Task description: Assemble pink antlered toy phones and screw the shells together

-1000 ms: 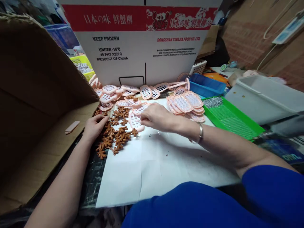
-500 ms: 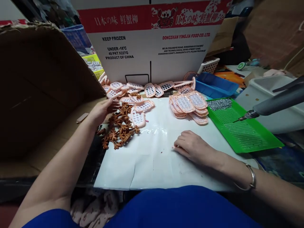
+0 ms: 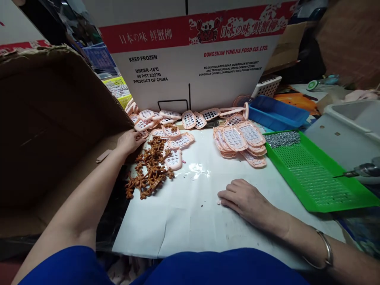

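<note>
My left hand [image 3: 130, 142] reaches to the back left, its fingers curled at a pale pink plastic panel with holes [image 3: 143, 134], at the edge of a loose row of similar panels. Just in front lies a tangled heap of brown branch-shaped plastic parts [image 3: 151, 166]. One pink panel [image 3: 174, 159] leans against that heap. My right hand [image 3: 245, 200] rests on the white sheet [image 3: 187, 221] with fingers bent together; a tiny pale bit shows at its fingertips, and what it holds is too small to name. Beyond it sits a stack of pink panels [image 3: 234, 138].
A green tray [image 3: 314, 170] with small metal screws [image 3: 282, 139] stands on the right, a power screwdriver's tip [image 3: 353, 173] over it. Behind are a blue bin [image 3: 276, 113] and an upright white carton [image 3: 190, 75]. An open cardboard box [image 3: 59, 138] borders the left.
The view has tilted, so the scene sits lower. My left hand's fingers have curled in at the pink panel. The screwdriver has swung right, mostly out of view. My right hand stays on the sheet.
</note>
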